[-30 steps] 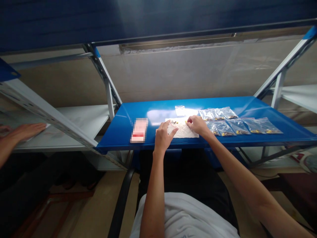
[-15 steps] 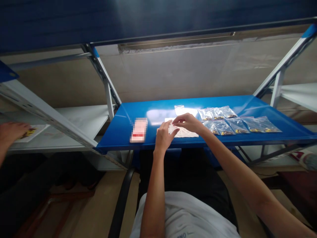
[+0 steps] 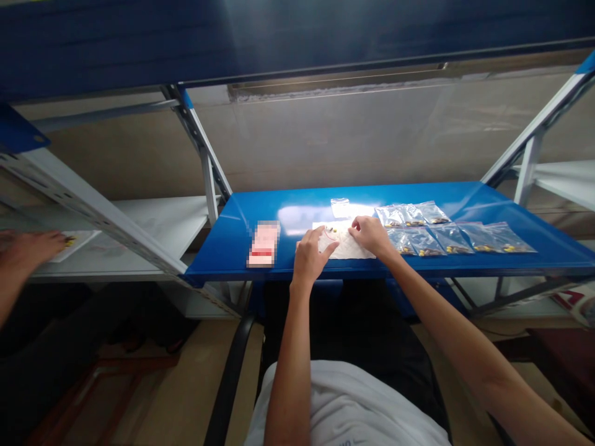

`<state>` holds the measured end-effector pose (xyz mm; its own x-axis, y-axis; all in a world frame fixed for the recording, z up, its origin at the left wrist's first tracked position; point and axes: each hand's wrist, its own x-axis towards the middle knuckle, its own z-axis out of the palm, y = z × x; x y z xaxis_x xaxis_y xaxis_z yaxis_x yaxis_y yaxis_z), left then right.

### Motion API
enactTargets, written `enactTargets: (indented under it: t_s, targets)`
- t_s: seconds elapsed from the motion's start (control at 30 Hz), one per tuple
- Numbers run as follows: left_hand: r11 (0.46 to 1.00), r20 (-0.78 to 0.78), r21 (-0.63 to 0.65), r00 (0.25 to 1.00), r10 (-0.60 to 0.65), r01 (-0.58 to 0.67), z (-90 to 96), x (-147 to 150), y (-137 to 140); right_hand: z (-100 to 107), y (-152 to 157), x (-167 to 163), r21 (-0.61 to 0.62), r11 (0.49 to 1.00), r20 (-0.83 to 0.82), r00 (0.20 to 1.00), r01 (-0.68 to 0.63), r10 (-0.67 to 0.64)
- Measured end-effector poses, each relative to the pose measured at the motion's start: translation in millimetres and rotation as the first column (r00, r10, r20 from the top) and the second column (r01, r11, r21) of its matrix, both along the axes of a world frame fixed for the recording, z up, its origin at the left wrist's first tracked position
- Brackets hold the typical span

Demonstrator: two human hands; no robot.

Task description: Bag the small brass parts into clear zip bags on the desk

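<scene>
The left arm [image 3: 292,359] rises bare from the bottom edge of the frame, just left of its middle, almost upright. The left wrist [image 3: 300,287] runs nearly straight into the left hand [image 3: 310,255], back upward near the centre, its fingers [image 3: 315,234] loosely bent and the thumb spread away to the right, leaving a gap. The right arm [image 3: 465,337], also bare, slants in from the lower right corner up toward the centre. The right hand [image 3: 372,238] points leftward, its fingers curled, fingertips drawn close to the thumb; whether they grip anything is hidden. The hands are near each other, apart.
</scene>
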<state>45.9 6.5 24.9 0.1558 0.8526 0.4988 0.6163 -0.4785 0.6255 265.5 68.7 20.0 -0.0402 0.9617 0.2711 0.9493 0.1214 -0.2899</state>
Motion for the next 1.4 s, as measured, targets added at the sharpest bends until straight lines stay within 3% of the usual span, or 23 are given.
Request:
enactTargets:
  t_s: [0.33,0.47,0.57,0.67,0.83,0.93,1.03,1.1,1.4]
  targets:
    - [1.000,0.000,0.003,1.000,0.005,-0.005,-3.0,-3,2,5,-7,-5,-0.055,0.998,0.087,0.996,-0.014,0.019]
    - [1.000,-0.002,0.015,1.000,0.004,-0.004,-4.9,-2,3,13,-8,-6,-0.021,0.999,0.004,1.000,-0.030,0.030]
    - [1.000,0.001,0.014,1.000,-0.010,0.010,-4.6,-1,3,27,-9,-14,0.007,0.989,-0.158,0.977,-0.146,0.145]
    - [1.000,0.005,0.013,1.000,-0.022,0.022,-2.5,0,1,41,-14,-28,0.008,0.950,-0.313,0.902,-0.312,0.298]
    - [0.999,0.012,0.029,0.999,-0.031,0.030,-0.9,-2,1,51,-17,-42,-0.014,0.876,-0.398,0.806,-0.482,0.438]
    - [1.000,0.023,0.019,0.999,-0.024,0.023,-2.2,-3,2,46,-10,-32,0.026,0.914,-0.371,0.845,-0.404,0.384]
    - [1.000,0.027,0.016,0.999,-0.018,0.017,-3.3,-3,2,34,1,-14,0.065,0.977,-0.232,0.949,-0.202,0.211]
    - [1.000,0.026,0.021,1.000,-0.014,0.014,-3.3,-3,3,24,8,-3,0.047,0.993,-0.126,0.985,-0.113,0.118]
    - [0.999,0.003,0.034,1.000,0.008,-0.008,-5.2,-5,4,0,16,4,-0.056,0.996,-0.010,0.997,-0.073,0.073]
